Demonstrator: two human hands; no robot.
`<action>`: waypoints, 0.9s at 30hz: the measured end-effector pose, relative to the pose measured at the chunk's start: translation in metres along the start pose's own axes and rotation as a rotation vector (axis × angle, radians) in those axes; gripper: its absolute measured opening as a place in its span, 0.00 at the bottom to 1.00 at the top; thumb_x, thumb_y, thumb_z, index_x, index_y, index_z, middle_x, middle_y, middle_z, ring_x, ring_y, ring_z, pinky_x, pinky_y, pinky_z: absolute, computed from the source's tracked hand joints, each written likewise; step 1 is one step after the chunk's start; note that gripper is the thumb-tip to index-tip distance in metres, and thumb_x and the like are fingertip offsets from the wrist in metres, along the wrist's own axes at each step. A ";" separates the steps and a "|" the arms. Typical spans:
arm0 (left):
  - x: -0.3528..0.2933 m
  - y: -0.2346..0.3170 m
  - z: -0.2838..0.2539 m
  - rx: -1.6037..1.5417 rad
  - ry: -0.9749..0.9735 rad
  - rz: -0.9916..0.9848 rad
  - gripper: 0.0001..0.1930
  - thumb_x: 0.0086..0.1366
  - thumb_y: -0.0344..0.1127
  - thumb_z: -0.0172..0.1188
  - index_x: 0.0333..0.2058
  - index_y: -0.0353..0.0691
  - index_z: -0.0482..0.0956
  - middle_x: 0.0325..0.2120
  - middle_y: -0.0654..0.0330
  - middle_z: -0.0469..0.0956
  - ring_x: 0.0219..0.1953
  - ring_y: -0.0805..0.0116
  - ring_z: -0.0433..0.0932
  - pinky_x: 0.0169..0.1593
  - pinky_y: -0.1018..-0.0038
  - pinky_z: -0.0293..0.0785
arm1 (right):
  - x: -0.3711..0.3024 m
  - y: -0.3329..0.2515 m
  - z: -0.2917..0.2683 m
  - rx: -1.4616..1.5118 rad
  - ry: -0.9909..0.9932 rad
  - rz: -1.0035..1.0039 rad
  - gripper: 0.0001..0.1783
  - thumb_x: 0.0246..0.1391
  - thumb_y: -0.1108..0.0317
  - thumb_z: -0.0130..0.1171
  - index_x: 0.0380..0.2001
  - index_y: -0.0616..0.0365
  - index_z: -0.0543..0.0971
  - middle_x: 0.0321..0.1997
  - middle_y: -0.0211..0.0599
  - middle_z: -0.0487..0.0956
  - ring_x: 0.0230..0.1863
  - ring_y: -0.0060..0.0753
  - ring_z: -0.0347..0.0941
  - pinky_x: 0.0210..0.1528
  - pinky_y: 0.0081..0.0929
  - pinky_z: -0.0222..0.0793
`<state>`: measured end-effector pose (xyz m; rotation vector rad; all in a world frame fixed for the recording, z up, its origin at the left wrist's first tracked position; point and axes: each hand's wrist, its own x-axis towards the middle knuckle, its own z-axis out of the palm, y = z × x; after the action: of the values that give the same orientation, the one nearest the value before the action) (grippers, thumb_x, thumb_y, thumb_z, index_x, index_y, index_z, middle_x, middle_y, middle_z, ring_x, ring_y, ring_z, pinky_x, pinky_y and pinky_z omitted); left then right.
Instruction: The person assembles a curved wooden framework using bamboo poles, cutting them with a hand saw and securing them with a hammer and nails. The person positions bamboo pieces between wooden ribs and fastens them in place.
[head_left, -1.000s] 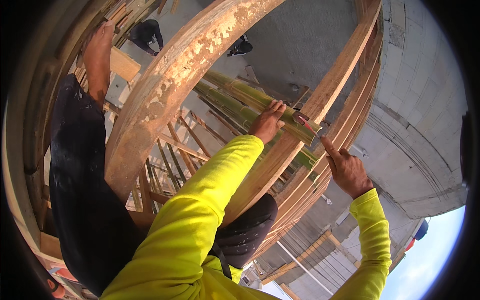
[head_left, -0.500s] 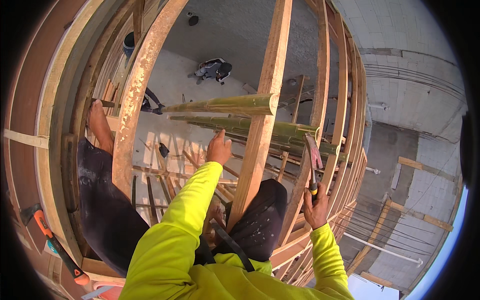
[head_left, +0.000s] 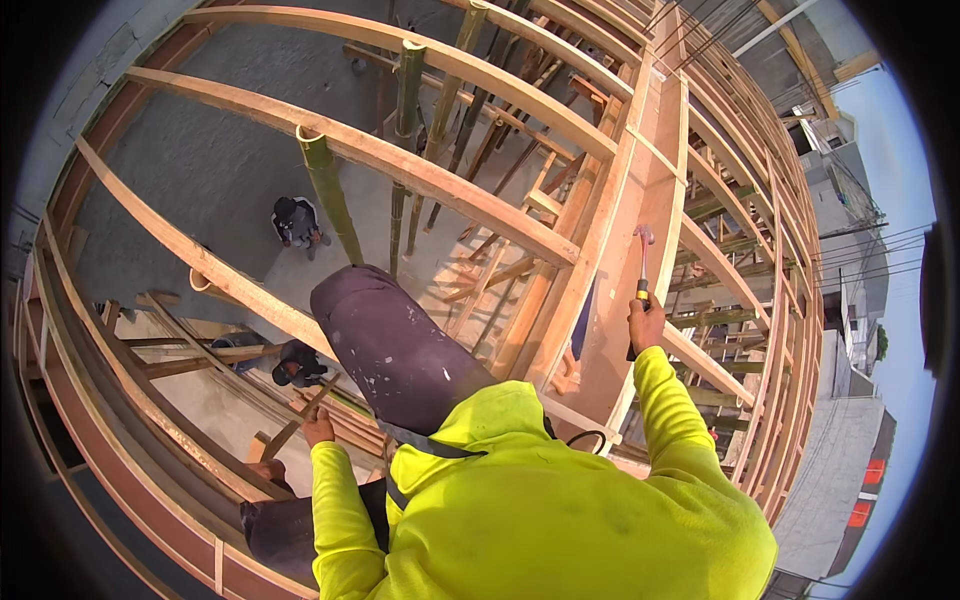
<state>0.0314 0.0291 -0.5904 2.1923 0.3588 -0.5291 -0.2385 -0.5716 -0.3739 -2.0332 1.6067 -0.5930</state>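
My right hand (head_left: 645,322) is closed around the black-and-yellow handle of a claw hammer (head_left: 643,262), held upright beside a wide timber board (head_left: 640,180). My left hand (head_left: 319,427) reaches down low on the left and grips a thin wooden strip (head_left: 296,420) beside my dark-trousered thigh (head_left: 395,345). Both arms wear bright yellow sleeves. I am perched high on a frame of timber beams (head_left: 440,180), with my knee resting across them.
Green bamboo poles (head_left: 330,195) stand upright through the frame. Far below on the concrete floor, one person (head_left: 296,222) crouches and another (head_left: 292,364) works among planks. Open gaps lie between the beams. More framing and buildings run along the right.
The view has swung across the frame. My right hand still holds the hammer, now raised by the wide board. My left hand has dropped from the bamboo poles to the low wooden strip.
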 end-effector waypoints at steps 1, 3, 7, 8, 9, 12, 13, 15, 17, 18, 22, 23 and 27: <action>0.008 -0.015 -0.006 -0.027 -0.008 0.013 0.22 0.64 0.37 0.58 0.51 0.25 0.77 0.45 0.40 0.81 0.48 0.51 0.81 0.53 0.65 0.73 | -0.001 0.017 -0.007 -0.017 0.013 0.059 0.24 0.49 0.65 0.58 0.47 0.70 0.76 0.35 0.57 0.80 0.38 0.49 0.78 0.43 0.37 0.71; 0.022 -0.034 -0.021 0.053 -0.045 -0.135 0.21 0.64 0.36 0.57 0.52 0.27 0.78 0.45 0.40 0.81 0.48 0.51 0.81 0.53 0.65 0.72 | -0.009 0.060 -0.010 0.029 -0.003 0.168 0.24 0.47 0.65 0.59 0.47 0.68 0.78 0.35 0.56 0.80 0.38 0.50 0.79 0.43 0.38 0.72; 0.014 -0.027 -0.044 0.110 -0.020 -0.032 0.23 0.65 0.38 0.56 0.52 0.26 0.77 0.46 0.39 0.80 0.49 0.51 0.81 0.54 0.65 0.73 | -0.028 0.138 0.017 0.013 -0.134 0.396 0.22 0.47 0.66 0.59 0.45 0.66 0.79 0.37 0.56 0.82 0.40 0.52 0.80 0.46 0.39 0.73; 0.015 -0.029 -0.046 0.069 -0.024 -0.056 0.24 0.65 0.39 0.56 0.53 0.25 0.76 0.47 0.39 0.80 0.50 0.50 0.80 0.55 0.65 0.73 | -0.033 0.158 0.033 0.012 -0.139 0.416 0.21 0.47 0.66 0.58 0.45 0.66 0.79 0.38 0.56 0.82 0.41 0.53 0.80 0.47 0.40 0.73; 0.010 -0.021 -0.049 0.122 -0.021 -0.022 0.24 0.64 0.39 0.56 0.53 0.25 0.76 0.47 0.39 0.80 0.50 0.50 0.80 0.55 0.65 0.73 | -0.036 0.170 0.045 0.009 -0.146 0.432 0.21 0.47 0.67 0.58 0.45 0.66 0.79 0.39 0.56 0.82 0.42 0.53 0.80 0.48 0.40 0.73; -0.020 0.006 -0.070 0.288 0.004 0.058 0.24 0.64 0.40 0.56 0.52 0.26 0.77 0.47 0.38 0.80 0.49 0.48 0.80 0.54 0.64 0.73 | -0.065 0.131 0.075 -0.195 -0.209 0.405 0.20 0.48 0.67 0.59 0.45 0.64 0.78 0.44 0.58 0.81 0.48 0.56 0.79 0.51 0.43 0.73; -0.028 0.011 -0.070 0.319 0.020 0.102 0.24 0.64 0.40 0.56 0.52 0.25 0.77 0.47 0.38 0.80 0.49 0.48 0.80 0.54 0.64 0.73 | -0.070 0.121 0.074 -0.239 -0.200 0.390 0.20 0.48 0.66 0.59 0.45 0.64 0.77 0.44 0.58 0.81 0.49 0.56 0.78 0.52 0.44 0.72; -0.046 0.030 -0.060 0.388 0.028 0.205 0.24 0.64 0.40 0.56 0.52 0.25 0.77 0.46 0.37 0.80 0.49 0.47 0.80 0.54 0.63 0.73 | -0.073 0.139 0.077 -0.294 -0.200 0.488 0.27 0.47 0.65 0.62 0.52 0.62 0.72 0.46 0.59 0.80 0.50 0.58 0.78 0.52 0.46 0.73; -0.029 -0.039 -0.082 0.253 0.093 0.153 0.25 0.63 0.41 0.56 0.51 0.24 0.77 0.45 0.35 0.79 0.49 0.45 0.80 0.55 0.63 0.73 | -0.079 0.128 0.104 -0.274 -0.195 0.504 0.31 0.47 0.65 0.63 0.55 0.61 0.69 0.47 0.60 0.79 0.50 0.60 0.77 0.52 0.47 0.73; -0.026 -0.048 -0.084 0.234 0.095 0.120 0.25 0.63 0.41 0.56 0.50 0.23 0.77 0.45 0.35 0.79 0.49 0.45 0.80 0.55 0.62 0.73 | -0.081 0.132 0.105 -0.262 -0.195 0.493 0.33 0.48 0.66 0.62 0.58 0.60 0.66 0.46 0.61 0.79 0.49 0.61 0.77 0.52 0.48 0.73; -0.029 -0.061 -0.096 0.315 0.135 0.225 0.25 0.61 0.40 0.59 0.52 0.29 0.78 0.35 0.49 0.81 0.35 0.58 0.81 0.39 0.65 0.77 | -0.080 0.130 0.100 -0.313 -0.195 0.479 0.31 0.50 0.66 0.61 0.57 0.59 0.66 0.50 0.58 0.76 0.51 0.58 0.75 0.53 0.47 0.72; -0.035 -0.053 -0.096 0.325 0.129 0.230 0.24 0.61 0.40 0.59 0.52 0.29 0.78 0.34 0.49 0.81 0.34 0.58 0.81 0.39 0.64 0.78 | -0.084 0.131 0.101 -0.351 -0.190 0.461 0.30 0.50 0.67 0.60 0.57 0.59 0.66 0.52 0.56 0.74 0.52 0.57 0.74 0.54 0.47 0.71; -0.059 -0.021 -0.092 0.062 0.063 -0.130 0.27 0.62 0.42 0.58 0.51 0.22 0.76 0.45 0.37 0.80 0.47 0.50 0.82 0.51 0.65 0.76 | -0.110 0.108 0.106 -0.514 -0.234 0.047 0.31 0.49 0.67 0.64 0.57 0.56 0.67 0.59 0.48 0.68 0.60 0.53 0.68 0.58 0.49 0.67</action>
<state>-0.0064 0.1101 -0.5235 2.2603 0.5280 -0.5494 -0.2810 -0.4750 -0.5284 -2.3013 1.7830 0.0941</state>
